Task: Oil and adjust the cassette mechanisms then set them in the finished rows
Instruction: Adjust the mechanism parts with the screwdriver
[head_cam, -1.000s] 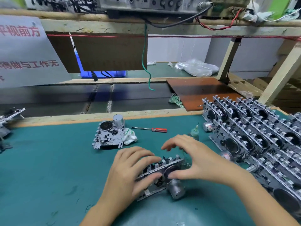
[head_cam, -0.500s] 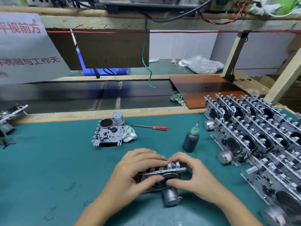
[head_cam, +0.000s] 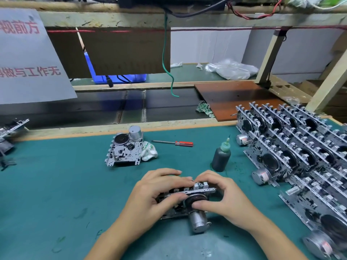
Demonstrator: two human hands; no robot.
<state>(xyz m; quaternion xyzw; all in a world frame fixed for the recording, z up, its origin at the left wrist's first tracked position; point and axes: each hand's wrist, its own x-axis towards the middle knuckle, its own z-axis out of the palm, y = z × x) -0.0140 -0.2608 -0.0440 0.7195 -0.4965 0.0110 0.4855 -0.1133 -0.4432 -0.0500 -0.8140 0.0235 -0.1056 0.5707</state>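
Both hands are on one cassette mechanism (head_cam: 185, 198), which stands on edge on the near centre of the green worktop (head_cam: 56, 184). Its long axis runs left to right across the person. Its cylindrical motor (head_cam: 197, 221) projects toward the near edge.

The left hand (head_cam: 155, 194) grips the left half of the unit, fingers (head_cam: 169, 174) curled over the top edge and the thumb on the near face. The right hand (head_cam: 223, 196) grips the right half. Its fingers are curled over the top right corner and its thumb (head_cam: 203, 204) presses at the dark flywheel (head_cam: 195, 199) just above the motor. Both sets of fingers are clamped on the mechanism; neither is free.

The oil bottle (head_cam: 221, 158) stands upright just beyond the right hand, capped with a needle tip. A red-handled screwdriver (head_cam: 174, 143) lies farther back, beside a second mechanism (head_cam: 124, 150) lying flat with a crumpled cloth (head_cam: 149, 152) against its right side.

The finished rows (head_cam: 293, 147) stand on edge along the right side of the worktop, running from far to near.

Judgement: adjustment is in hand. The rows lie to the right of the held unit, so the right hand is the nearer for placing. The unit would need turning, since its long axis lies across that of the standing units.
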